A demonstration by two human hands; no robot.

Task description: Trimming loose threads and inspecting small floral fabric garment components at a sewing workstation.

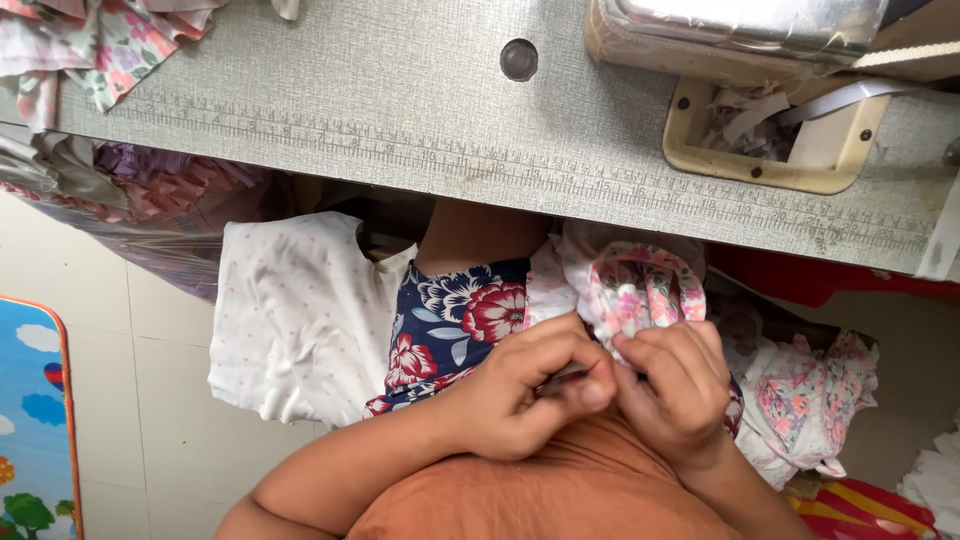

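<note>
Below the table's near edge, both my hands meet over my lap. My left hand (525, 385) is curled, pinching something small and thin between thumb and fingers; I cannot tell what it is. My right hand (675, 385) grips a small pink floral garment piece (640, 285) with looped straps, held just under the table edge. A navy cloth with red flowers (455, 325) lies on my lap beneath the hands, beside a white dotted cloth (295, 320).
A grey worktable (350, 110) with a printed ruler along its edge spans the top, with a round hole (518, 59) and a cream machine base (775, 140). Floral fabric piles (810, 400) sit at right, more scraps (110, 40) top left, a colourful mat (35, 420) lower left.
</note>
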